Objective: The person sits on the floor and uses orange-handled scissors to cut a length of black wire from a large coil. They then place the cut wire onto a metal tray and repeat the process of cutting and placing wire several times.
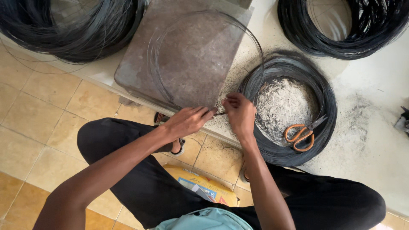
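The left hand [186, 122] and the right hand [240, 114] met at the near edge of a grey stone slab [187, 55], fingers of both pinched shut on a thin wire loop [204, 59]. The left hand gripped the strands from the left, knuckles up; the right hand closed on them from the right, just beside the left. The loop, a few turns of fine dark wire, lay in a wide ring flat on the slab, running from the hands out to the slab's far side.

Just right of the right hand a thick coil of black wire [289, 149] lay on the pale bench [370, 127], with grey powder inside its ring. Orange-handled scissors [303, 133] rested on the near right part of that coil. Two more large black coils lay farther off: one at the far left [72, 34], one at the far right [341, 38].

Nearer, the person sat in black trousers [140, 179] over a yellowish tiled floor [38, 119], with a yellow printed bag [204, 185] lying on the tiles between the legs.
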